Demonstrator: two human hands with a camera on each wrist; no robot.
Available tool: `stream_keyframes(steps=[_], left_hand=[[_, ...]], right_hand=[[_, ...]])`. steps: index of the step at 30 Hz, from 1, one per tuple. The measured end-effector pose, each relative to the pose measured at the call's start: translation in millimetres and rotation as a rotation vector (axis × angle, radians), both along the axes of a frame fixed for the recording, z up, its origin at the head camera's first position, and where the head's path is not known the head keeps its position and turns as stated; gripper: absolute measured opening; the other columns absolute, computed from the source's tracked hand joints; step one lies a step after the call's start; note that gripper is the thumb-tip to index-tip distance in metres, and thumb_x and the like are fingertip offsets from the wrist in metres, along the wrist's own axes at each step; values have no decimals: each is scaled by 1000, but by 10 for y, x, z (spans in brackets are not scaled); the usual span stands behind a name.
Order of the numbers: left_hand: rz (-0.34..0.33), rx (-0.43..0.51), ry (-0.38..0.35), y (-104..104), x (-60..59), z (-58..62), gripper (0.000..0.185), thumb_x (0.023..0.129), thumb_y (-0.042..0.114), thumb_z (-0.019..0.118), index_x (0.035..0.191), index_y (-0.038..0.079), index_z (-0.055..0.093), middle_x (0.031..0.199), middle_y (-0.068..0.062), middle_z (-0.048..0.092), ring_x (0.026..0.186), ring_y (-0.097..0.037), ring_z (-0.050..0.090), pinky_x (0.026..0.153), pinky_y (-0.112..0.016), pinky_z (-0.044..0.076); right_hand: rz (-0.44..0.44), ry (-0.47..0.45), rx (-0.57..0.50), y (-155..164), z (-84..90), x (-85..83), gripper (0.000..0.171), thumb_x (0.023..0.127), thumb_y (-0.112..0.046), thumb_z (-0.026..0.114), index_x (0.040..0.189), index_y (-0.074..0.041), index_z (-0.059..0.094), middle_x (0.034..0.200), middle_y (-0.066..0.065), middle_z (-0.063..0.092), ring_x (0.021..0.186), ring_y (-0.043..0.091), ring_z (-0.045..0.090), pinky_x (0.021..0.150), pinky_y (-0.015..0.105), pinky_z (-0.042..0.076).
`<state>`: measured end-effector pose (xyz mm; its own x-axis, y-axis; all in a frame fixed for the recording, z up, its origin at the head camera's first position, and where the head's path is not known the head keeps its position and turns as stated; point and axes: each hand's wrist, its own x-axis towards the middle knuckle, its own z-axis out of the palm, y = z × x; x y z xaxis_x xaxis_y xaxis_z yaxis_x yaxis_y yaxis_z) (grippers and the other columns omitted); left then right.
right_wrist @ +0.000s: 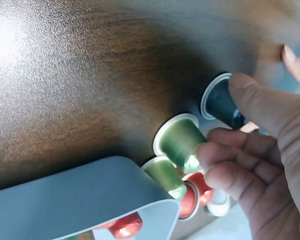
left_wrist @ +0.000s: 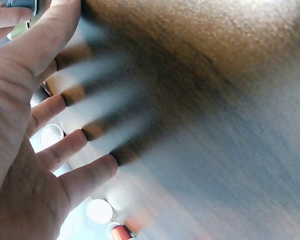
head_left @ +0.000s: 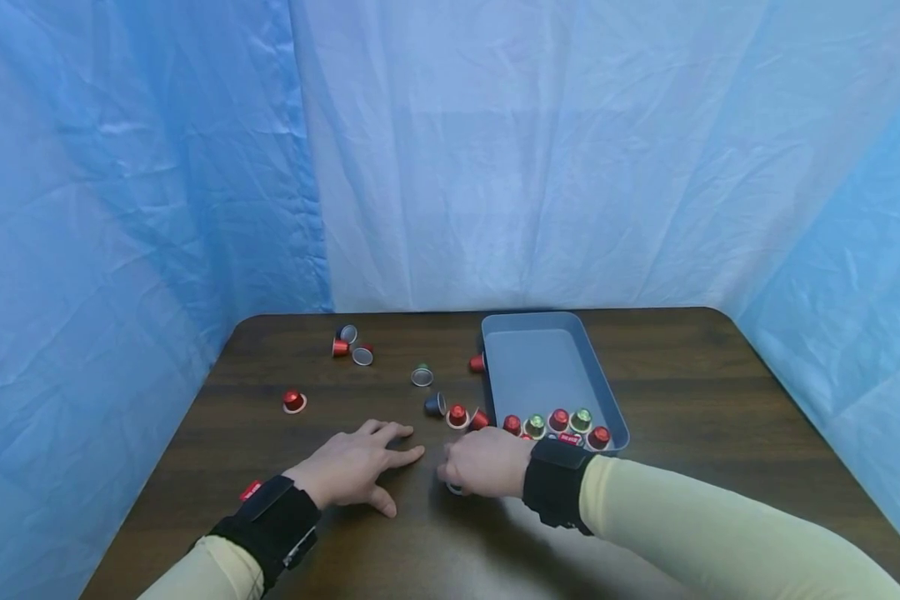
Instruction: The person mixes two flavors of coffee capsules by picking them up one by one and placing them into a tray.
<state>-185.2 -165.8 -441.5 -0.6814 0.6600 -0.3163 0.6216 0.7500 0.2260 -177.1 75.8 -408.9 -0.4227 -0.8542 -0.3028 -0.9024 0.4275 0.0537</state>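
My right hand [head_left: 487, 462] is low over the table, left of the tray's near end. In the right wrist view its thumb and forefinger pinch a dark coffee capsule [right_wrist: 221, 102] with a pale rim. Its other fingers curl close beside a green capsule [right_wrist: 181, 142]; a smaller-looking green capsule [right_wrist: 165, 175] and a red capsule [right_wrist: 189, 200] lie just beyond. My left hand [head_left: 352, 467] is spread palm down to the left, its fingertips at the tabletop and nothing in its grasp.
A grey-blue tray [head_left: 532, 354] at right has several red and green capsules [head_left: 558, 419] grouped at its near end. Loose capsules lie left of it: a dark one [head_left: 435, 405], a red one [head_left: 457, 416], a lone red one [head_left: 294, 402] and a far cluster [head_left: 341, 347]. Blue curtains [head_left: 525, 167] enclose the table.
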Motion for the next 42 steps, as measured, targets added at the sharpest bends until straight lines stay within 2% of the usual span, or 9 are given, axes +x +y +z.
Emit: stream_keyframes(steps=[4,10,21,29,35,42], left_hand=[[-4,-2,7,1,0,5,86,78,55,83,154,35,46,161,-2,37,143,-33,36,100,-57,50],[-2,0,-4,6,2,19,86,79,53,83,154,35,47,161,-3,37,141,-33,37,98,-57,50],[-3,1,-5,-3,-8,-4,86,78,55,83,154,36,46,161,-3,37,140,-32,38,97,-57,51],[-16,0,10,-10,-7,-6,86,78,56,82,154,36,46,161,-3,37,142,-33,36,98,-57,51],[-15,2,8,-6,0,18,88,78,55,83,154,34,46,162,-3,37,143,-34,35,99,-56,50],[-9,0,-8,-4,0,12,86,79,54,82,155,36,45,162,-2,36,144,-33,35,101,-58,49]], right_hand=[[6,-30,-8,2,-27,-6,26,88,-27,82,114,-25,76,93,-8,67,80,2,63,72,15,52],[25,-41,-20,17,-52,13,26,88,-27,82,113,-24,77,96,-7,68,83,2,65,75,16,54],[49,-88,-67,66,36,49,26,87,-24,83,113,-22,78,99,-7,68,86,2,66,78,14,53],[38,-101,-72,176,243,38,35,82,-24,87,116,-19,78,102,-5,68,86,3,65,81,15,54],[26,-72,-72,323,448,11,38,79,-26,88,114,-17,78,101,-4,69,85,4,65,85,15,53],[-5,-44,-86,513,690,-26,29,85,-19,85,112,-12,77,101,0,69,80,6,61,81,17,55]])
